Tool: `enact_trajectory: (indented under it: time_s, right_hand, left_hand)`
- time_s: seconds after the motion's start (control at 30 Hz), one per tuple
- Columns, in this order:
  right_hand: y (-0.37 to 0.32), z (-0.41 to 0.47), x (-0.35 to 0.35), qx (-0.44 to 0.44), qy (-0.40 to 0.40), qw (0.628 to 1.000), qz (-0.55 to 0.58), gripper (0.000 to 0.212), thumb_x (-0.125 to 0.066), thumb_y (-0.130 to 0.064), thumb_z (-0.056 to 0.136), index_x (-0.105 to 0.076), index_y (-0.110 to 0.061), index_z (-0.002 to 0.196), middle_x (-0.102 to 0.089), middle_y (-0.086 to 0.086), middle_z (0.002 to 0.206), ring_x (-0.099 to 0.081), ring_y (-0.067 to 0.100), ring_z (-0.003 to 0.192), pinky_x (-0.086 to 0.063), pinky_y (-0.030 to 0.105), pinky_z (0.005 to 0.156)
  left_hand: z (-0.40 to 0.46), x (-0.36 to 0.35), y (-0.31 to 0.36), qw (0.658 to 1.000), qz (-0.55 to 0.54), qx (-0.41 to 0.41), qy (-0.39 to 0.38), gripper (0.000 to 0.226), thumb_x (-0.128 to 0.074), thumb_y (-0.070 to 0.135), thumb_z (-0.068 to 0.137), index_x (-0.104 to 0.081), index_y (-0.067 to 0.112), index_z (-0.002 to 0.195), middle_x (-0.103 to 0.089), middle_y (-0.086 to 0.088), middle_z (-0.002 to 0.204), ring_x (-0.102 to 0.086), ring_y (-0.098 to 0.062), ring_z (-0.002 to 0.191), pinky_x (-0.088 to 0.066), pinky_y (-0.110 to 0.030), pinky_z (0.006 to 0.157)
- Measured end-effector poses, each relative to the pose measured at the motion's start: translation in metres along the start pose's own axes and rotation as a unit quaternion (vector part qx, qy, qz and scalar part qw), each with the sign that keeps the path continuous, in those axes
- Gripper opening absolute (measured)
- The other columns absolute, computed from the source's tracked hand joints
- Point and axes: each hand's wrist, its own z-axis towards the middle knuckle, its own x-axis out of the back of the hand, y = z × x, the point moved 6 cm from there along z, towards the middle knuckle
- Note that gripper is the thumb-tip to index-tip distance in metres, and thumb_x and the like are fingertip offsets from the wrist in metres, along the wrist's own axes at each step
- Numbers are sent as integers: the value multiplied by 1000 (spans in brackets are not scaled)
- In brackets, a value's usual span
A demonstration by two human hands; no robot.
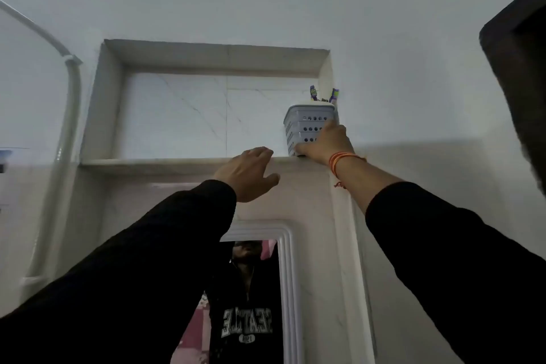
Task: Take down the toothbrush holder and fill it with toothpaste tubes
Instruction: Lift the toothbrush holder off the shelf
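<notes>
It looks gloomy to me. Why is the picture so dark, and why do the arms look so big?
Head view: dim, bluish light leaves the black sleeves without detail; the wide lens stretches them at the edges. The toothbrush holder under the right hand is clear; the left hand looks slightly soft.

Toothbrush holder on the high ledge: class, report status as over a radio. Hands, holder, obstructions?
Right hand gripping toothbrush holder, still on ledge. Left hand open on ledge edge. Toothbrushes inside. Nothing blocking.
</notes>
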Motion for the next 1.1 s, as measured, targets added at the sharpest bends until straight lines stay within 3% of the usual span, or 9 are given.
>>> enact_trajectory:
  time_s: [0.1,0.3,0.5,0.63,0.87,1.03,1.1]
  right_hand:
    - [-2,9,-2,-20,15,1000,3,109,-78,-57,61,-26,-12,146,-42,15,132,-55,32,117,-51,40,94]
    - [-7,22,-9,-61,53,996,33,119,-81,-63,51,-28,-9,143,-49,12,133,-55,28,118,-49,39,91]
    - [-19,6,11,-76,68,994,43,118,-78,-70,45,-36,-8,136,-48,12,125,-58,29,104,-42,34,69]
    - [-34,-14,36,-60,58,995,51,116,-77,-68,46,-37,-9,137,-45,11,124,-48,26,90,-41,33,66]
    - [-42,-83,62,-59,18,991,116,110,-82,-55,47,-36,-10,136,-44,10,127,-50,24,100,-56,39,86]
    - [-12,-170,38,-74,-8,989,128,108,-88,-45,51,-31,-12,137,-39,7,124,-46,20,100,-49,27,69]
    - [8,-209,21,-90,-16,989,117,114,-89,-45,46,-30,-12,138,-39,8,127,-45,19,101,-54,33,82]
  left_hand:
    - [8,-13,-9,1000,16,-4,14,64,-47,47,100,-39,11,153,-38,-5,162,-38,-25,147,-34,-41,119]
    - [6,-37,-23,998,32,-41,39,75,-45,48,102,-18,16,164,-13,-1,173,-7,-18,160,-11,-33,128]
    - [-3,-39,-34,997,24,-58,42,76,-46,46,101,-16,16,165,-6,2,173,-1,-14,160,-11,-32,129]
    - [-12,-32,-36,998,-4,-54,32,75,-48,45,101,-20,15,164,-13,-1,173,-7,-16,160,-15,-35,129]
    - [-57,-23,-33,996,-77,-37,21,67,-53,41,100,-35,16,159,-33,0,167,-35,-19,151,-31,-33,121]
    - [-124,-54,-32,987,-160,-5,-12,61,-54,39,98,-42,18,155,-42,0,161,-42,-20,146,-34,-33,119]
    - [-159,-78,-33,978,-203,19,-31,58,-55,39,94,-50,18,148,-51,-2,152,-52,-22,138,-42,-33,113]
